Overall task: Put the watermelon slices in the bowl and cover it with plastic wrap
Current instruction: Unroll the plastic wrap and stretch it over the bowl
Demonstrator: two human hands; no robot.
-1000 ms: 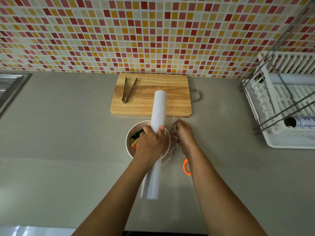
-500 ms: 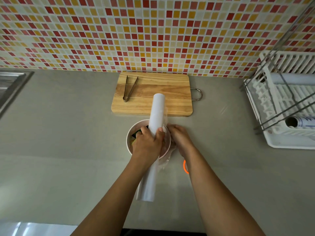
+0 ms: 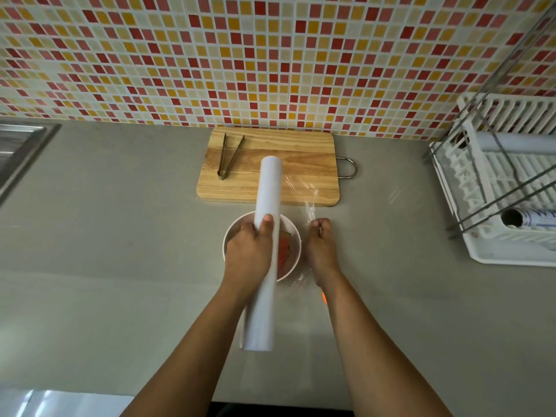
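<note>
A white bowl (image 3: 293, 236) stands on the grey counter just in front of the cutting board. Red watermelon slices (image 3: 284, 251) with green rind show inside it, partly hidden. My left hand (image 3: 249, 254) is closed around a long white roll of plastic wrap (image 3: 264, 251) held lengthwise above the bowl. Right of the bowl, my right hand (image 3: 320, 251) pinches the edge of the clear plastic film (image 3: 302, 188), which stretches from the roll across the bowl's right side.
A wooden cutting board (image 3: 301, 164) with metal tongs (image 3: 229, 156) lies against the tiled wall. A white dish rack (image 3: 508, 200) holding a roll stands at the right. A sink edge (image 3: 21, 145) is at far left. Something orange (image 3: 324, 297) peeks out under my right forearm.
My right hand has drawn the film away from the roll to the right of the bowl. The roll has shifted slightly left over the bowl, uncovering the watermelon.
</note>
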